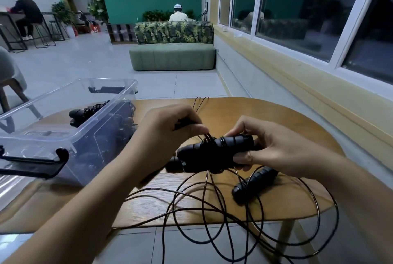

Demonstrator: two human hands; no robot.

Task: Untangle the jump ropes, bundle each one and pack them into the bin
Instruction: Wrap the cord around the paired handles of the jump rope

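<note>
Head view, itemised.

1. Left hand: fingers curled, thumb and fingertips pinching strands of thin dark cord where they meet the handles. Two narrow cord loops stand up beyond its knuckles.
2. Right hand: closed round the right end of the handles, fingers on top, thumb along the near side.
3. Handles: two black ribbed grips lying side by side, held level above the worktop, with cord wound round their middle.
4. Cord: slack coils hang from the handles, cross the near part of the worktop and spill over its front edge toward the tiled floor.
5. Loose handle: black, lying flat on the worktop just below the right hand, partly ringed by the cord.
6. Bin: clear plastic with black latches, on the left part of the worktop, lid off.
7. Bundled rope: black handles wrapped in cord, lying inside the bin near its far end.
8. Background: green sofa, large windows at right, seated people far off.
</note>
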